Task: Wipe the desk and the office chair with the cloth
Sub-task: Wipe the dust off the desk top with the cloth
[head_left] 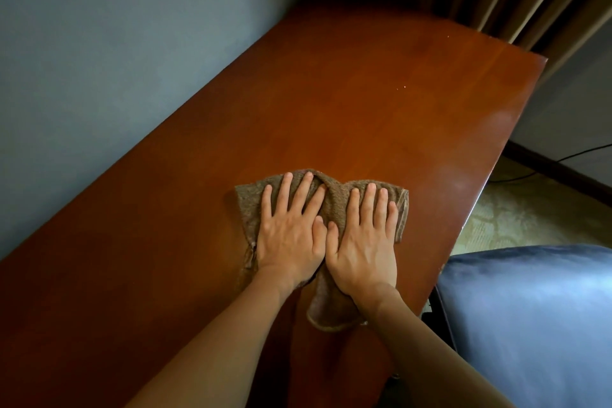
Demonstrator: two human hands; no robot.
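Desk-wiping step: left hand (291, 235) and right hand (362, 247), fingers straight and spread, press crumpled brown terry cloth (331, 200) flat mid-way along glossy reddish wooden desk (364, 93). Next, likely: push toward far specks; blue padded office chair (536, 318) unwiped.

one head-worn wide-angle camera looked forward and steeply down along the desk (381, 93) from its near end, close above the left hand (289, 238) and right hand (362, 252); the wall (99, 60) ran along the left, the office chair (530, 325) sat lower right.
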